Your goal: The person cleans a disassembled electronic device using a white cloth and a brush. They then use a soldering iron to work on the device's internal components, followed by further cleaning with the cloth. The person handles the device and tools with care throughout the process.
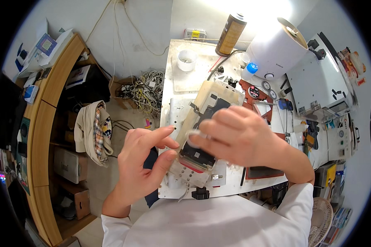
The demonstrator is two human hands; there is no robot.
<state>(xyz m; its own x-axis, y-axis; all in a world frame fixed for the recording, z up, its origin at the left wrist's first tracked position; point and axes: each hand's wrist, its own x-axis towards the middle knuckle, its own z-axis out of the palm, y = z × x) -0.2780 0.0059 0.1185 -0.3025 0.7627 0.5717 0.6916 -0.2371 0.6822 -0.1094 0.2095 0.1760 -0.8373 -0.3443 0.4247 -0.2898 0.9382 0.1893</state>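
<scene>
An opened phone [198,155] with dark inner parts lies tilted in a pale clamping fixture [206,91] on the white workbench. My right hand [239,138] reaches over it from the right, smeared by motion. Its fingers are closed on a small whitish wad [192,138], held against or just above the phone; its exact kind is too blurred to tell. The hand covers part of the phone's middle. My left hand [146,158] is beside the phone's left edge, thumb and fingers apart, with nothing in it. A black knob [200,193] sits at the fixture's near end.
Behind the fixture are a white round tub [186,60], a spray can [231,35] and a bottle with a blue cap [250,71]. A large white cylindrical appliance [278,47] stands at the back right. Tape rolls [254,92] lie on a reddish mat. Tangled cables [146,92] lie left of the bench.
</scene>
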